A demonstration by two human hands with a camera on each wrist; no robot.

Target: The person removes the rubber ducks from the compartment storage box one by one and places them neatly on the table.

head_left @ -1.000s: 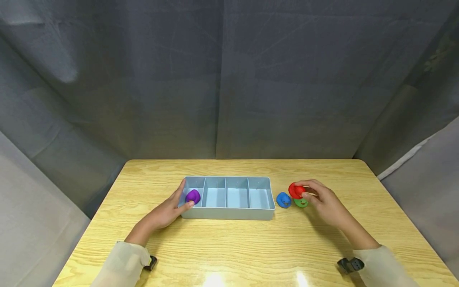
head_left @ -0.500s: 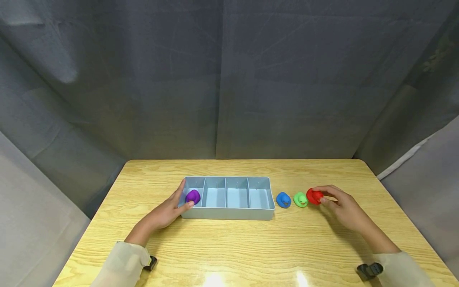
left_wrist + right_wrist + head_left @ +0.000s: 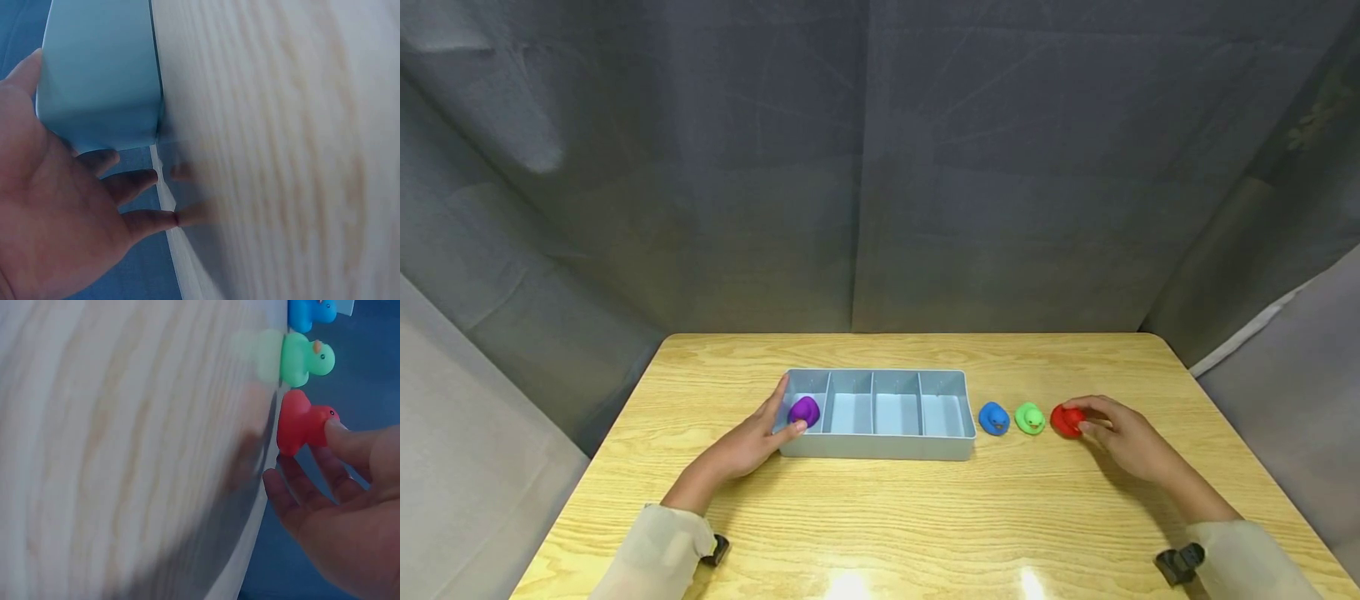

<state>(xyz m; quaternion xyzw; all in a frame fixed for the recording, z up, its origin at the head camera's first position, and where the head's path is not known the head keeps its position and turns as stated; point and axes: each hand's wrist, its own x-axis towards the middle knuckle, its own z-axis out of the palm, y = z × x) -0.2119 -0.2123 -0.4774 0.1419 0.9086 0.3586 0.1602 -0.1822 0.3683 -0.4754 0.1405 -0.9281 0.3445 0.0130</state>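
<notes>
In the head view my left hand (image 3: 748, 443) rests against the left end of a grey-blue divided box (image 3: 880, 447). Its thumb lies at the near rim, and the fingers look fairly straight in the left wrist view. A purple rubber duck (image 3: 805, 410) sits in the leftmost compartment. To the right of the box, my right hand (image 3: 1123, 437) pinches a red rubber duck (image 3: 1066, 422) between thumb and fingers. That duck stands on the tabletop, as the right wrist view (image 3: 294, 425) shows. Green (image 3: 1030, 418) and blue (image 3: 994, 419) rubber ducks stand in line between it and the box.
The wooden table (image 3: 880, 525) runs back to dark grey curtains (image 3: 760, 208). Light cloth hangs at both sides. Three compartments of the box hold nothing. Black wrist cameras (image 3: 1180, 564) sit under the sleeves.
My right hand has carried the red duck rightward from above the green duck and lowered it to the table on the green duck's right. The left hand and box have stayed put.
</notes>
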